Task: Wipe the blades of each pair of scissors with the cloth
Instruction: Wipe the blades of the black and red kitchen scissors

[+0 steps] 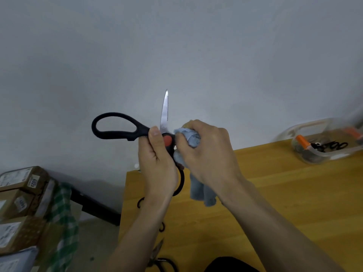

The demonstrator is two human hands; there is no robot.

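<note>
the black-handled kitchen scissors (125, 130) you hold are opened wide above the wooden worktop (275, 193): one serrated steel blade (164, 110) points straight up, one handle loop sticks out to the left, and an orange pivot button (167, 139) shows beside your thumb. your left hand (157, 161) grips the other handle near the pivot. your right hand (206, 152) is closed around a bunched light-blue cloth (189, 137), pressed at the blade's base. more scissors (157, 254) lie on the worktop below, and a clear plastic container (322, 142) stands far right.
</note>
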